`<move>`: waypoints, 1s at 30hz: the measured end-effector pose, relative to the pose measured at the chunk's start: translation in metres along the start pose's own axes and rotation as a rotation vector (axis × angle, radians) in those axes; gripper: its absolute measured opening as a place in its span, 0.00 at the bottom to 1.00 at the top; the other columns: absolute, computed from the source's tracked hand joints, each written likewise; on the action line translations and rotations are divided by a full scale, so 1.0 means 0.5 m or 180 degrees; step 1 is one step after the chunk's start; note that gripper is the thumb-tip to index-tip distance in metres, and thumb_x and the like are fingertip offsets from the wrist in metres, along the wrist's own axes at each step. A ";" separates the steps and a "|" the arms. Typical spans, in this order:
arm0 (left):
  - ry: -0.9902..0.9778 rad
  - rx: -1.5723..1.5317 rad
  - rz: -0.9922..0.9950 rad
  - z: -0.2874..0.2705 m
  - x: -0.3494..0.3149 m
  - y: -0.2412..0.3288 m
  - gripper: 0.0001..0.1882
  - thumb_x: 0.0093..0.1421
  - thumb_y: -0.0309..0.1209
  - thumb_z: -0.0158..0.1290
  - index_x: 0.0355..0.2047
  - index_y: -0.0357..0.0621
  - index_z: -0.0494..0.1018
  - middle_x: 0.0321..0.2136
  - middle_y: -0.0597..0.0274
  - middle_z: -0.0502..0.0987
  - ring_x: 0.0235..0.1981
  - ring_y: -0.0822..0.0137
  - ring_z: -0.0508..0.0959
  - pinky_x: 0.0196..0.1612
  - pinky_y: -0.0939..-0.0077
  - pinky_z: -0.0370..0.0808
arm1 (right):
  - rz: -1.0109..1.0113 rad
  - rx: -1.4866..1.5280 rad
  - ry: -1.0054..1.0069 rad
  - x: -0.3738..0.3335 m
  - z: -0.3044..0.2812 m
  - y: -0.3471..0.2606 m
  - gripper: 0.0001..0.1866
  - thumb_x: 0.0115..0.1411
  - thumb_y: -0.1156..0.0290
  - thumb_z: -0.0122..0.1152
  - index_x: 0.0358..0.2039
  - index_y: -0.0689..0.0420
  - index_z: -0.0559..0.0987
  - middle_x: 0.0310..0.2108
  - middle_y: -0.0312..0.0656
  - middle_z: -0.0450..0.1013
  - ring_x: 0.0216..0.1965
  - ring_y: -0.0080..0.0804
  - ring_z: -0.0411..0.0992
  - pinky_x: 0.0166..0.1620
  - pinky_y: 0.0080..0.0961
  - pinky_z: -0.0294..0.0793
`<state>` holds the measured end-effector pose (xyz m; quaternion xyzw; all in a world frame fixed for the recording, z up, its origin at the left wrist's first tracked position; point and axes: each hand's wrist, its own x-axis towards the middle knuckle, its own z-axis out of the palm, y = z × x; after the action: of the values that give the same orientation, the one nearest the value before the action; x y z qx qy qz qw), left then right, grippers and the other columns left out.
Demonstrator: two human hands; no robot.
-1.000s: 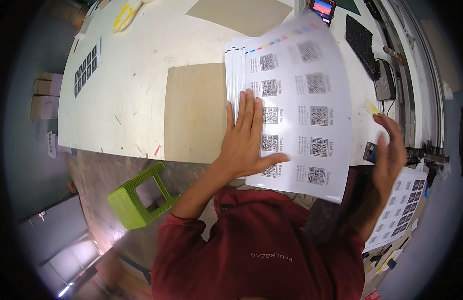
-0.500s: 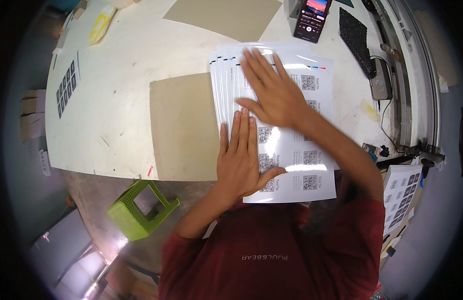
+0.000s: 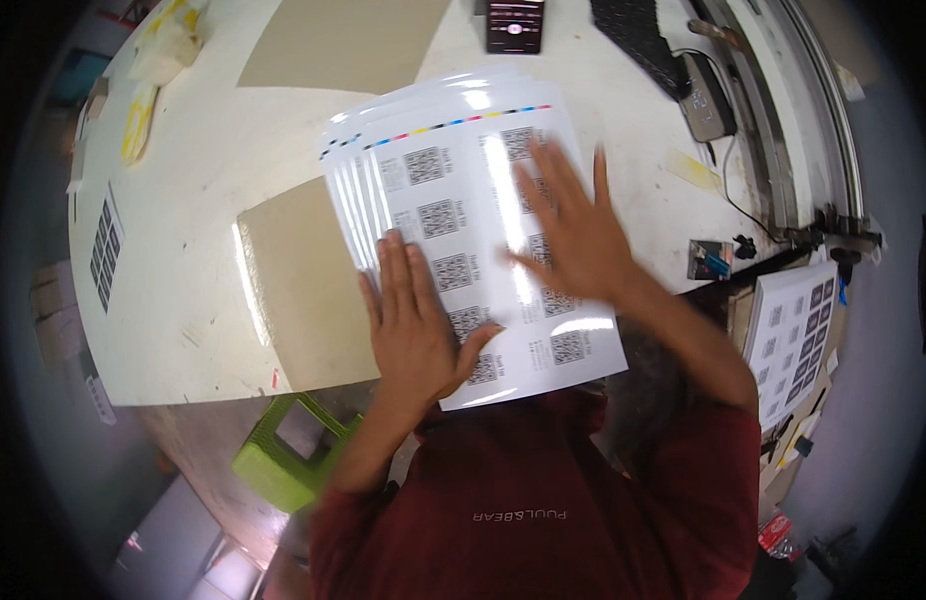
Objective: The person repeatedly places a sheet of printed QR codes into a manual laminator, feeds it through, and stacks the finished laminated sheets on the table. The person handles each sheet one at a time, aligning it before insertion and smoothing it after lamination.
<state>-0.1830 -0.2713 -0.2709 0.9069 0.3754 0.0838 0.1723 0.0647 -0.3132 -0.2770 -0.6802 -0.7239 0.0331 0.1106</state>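
A fanned stack of glossy white printed sheets [image 3: 493,240] lies in front of me, its lower edge reaching past the table's near edge. Rows of black square codes and a coloured strip along the far end mark the top sheet. Flat on the stack's left side rests my left hand [image 3: 413,320], fingers stretched forward and thumb out to the right. My right hand [image 3: 578,230], slightly blurred, is over the right half of the top sheet with its fingers spread; whether it touches the paper I cannot tell. Under the stack's left side lies a brown board [image 3: 293,290].
Another brown sheet [image 3: 343,40] and a phone [image 3: 514,25] lie at the far side. To the right are a black textured piece [image 3: 643,40], a small digital clock [image 3: 705,100] and a metal rail [image 3: 823,120]. More printed sheets [image 3: 788,340] sit lower right; a green stool [image 3: 288,460] stands lower left.
My right hand has moved from the stack's far left part to its right half, uncovering the codes there. My left hand stays on the left side. The whole view has shifted and turned.
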 end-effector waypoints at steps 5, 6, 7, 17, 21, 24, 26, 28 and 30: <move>-0.0077 0.0096 0.0111 -0.001 0.003 0.005 0.58 0.60 0.61 0.52 0.69 0.20 0.41 0.70 0.24 0.41 0.73 0.33 0.42 0.69 0.34 0.39 | 0.0174 0.0805 -0.0925 -0.310 -0.073 -0.132 0.46 0.63 0.39 0.54 0.69 0.61 0.59 0.72 0.59 0.50 0.73 0.56 0.48 0.65 0.77 0.41; -0.0078 0.0132 0.0108 0.001 0.002 0.004 0.58 0.61 0.61 0.52 0.69 0.20 0.41 0.70 0.24 0.41 0.73 0.33 0.41 0.69 0.34 0.38 | 0.0245 0.0729 -0.1044 -0.346 -0.096 -0.132 0.45 0.63 0.40 0.55 0.69 0.61 0.59 0.71 0.59 0.50 0.73 0.55 0.49 0.66 0.74 0.43; -0.0055 0.0173 0.0061 0.007 -0.002 0.004 0.58 0.61 0.61 0.52 0.68 0.19 0.41 0.70 0.23 0.40 0.73 0.33 0.40 0.69 0.34 0.38 | 0.0270 0.0650 -0.1171 -0.382 -0.111 -0.113 0.45 0.64 0.41 0.55 0.69 0.62 0.58 0.71 0.59 0.50 0.72 0.55 0.49 0.66 0.71 0.45; -0.0957 0.0414 0.1706 0.011 0.102 0.140 0.50 0.62 0.62 0.50 0.71 0.37 0.51 0.71 0.31 0.44 0.73 0.34 0.43 0.70 0.33 0.39 | 0.6740 -0.0683 -0.0094 -1.113 -0.312 0.287 0.51 0.53 0.26 0.58 0.50 0.69 0.79 0.45 0.66 0.77 0.46 0.55 0.77 0.50 0.44 0.74; -0.0989 0.0394 0.2031 0.038 0.153 0.192 0.48 0.61 0.62 0.50 0.71 0.41 0.54 0.71 0.32 0.46 0.72 0.34 0.45 0.70 0.35 0.40 | 0.6457 -0.0509 0.0947 -1.132 -0.237 0.281 0.48 0.54 0.29 0.59 0.45 0.72 0.80 0.42 0.67 0.78 0.46 0.58 0.77 0.51 0.44 0.73; -0.0943 0.0401 0.2032 0.036 0.167 0.191 0.46 0.61 0.62 0.50 0.70 0.43 0.58 0.71 0.33 0.47 0.72 0.33 0.46 0.71 0.37 0.40 | 0.6197 -0.1227 0.1322 -1.084 -0.233 0.252 0.45 0.55 0.34 0.62 0.42 0.74 0.80 0.40 0.67 0.78 0.47 0.60 0.77 0.52 0.45 0.73; -0.0923 0.0462 0.2008 0.044 0.165 0.187 0.45 0.62 0.61 0.50 0.69 0.43 0.59 0.71 0.33 0.46 0.72 0.34 0.45 0.71 0.39 0.39 | 0.5694 -0.1949 0.1748 -1.071 -0.237 0.232 0.33 0.58 0.46 0.66 0.41 0.72 0.79 0.38 0.63 0.78 0.44 0.58 0.77 0.50 0.42 0.74; -0.0987 0.0520 0.1999 0.041 0.167 0.195 0.44 0.62 0.60 0.50 0.69 0.43 0.60 0.71 0.33 0.46 0.73 0.34 0.44 0.71 0.39 0.39 | 0.5288 -0.2768 0.2078 -1.091 -0.233 0.225 0.23 0.61 0.57 0.68 0.39 0.69 0.78 0.35 0.58 0.78 0.41 0.53 0.78 0.48 0.40 0.76; -0.1059 0.0591 0.1912 0.035 0.167 0.200 0.43 0.62 0.59 0.51 0.69 0.43 0.60 0.72 0.33 0.45 0.73 0.35 0.43 0.72 0.40 0.38 | 0.5093 -0.2406 0.2932 -1.077 -0.278 0.210 0.18 0.63 0.62 0.66 0.39 0.67 0.76 0.35 0.53 0.78 0.40 0.46 0.78 0.45 0.37 0.77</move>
<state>-0.0540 -0.2826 -0.2478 0.9898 0.0649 -0.0525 0.1155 0.2231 -0.8540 -0.2246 -0.9047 0.0980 -0.4018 0.1020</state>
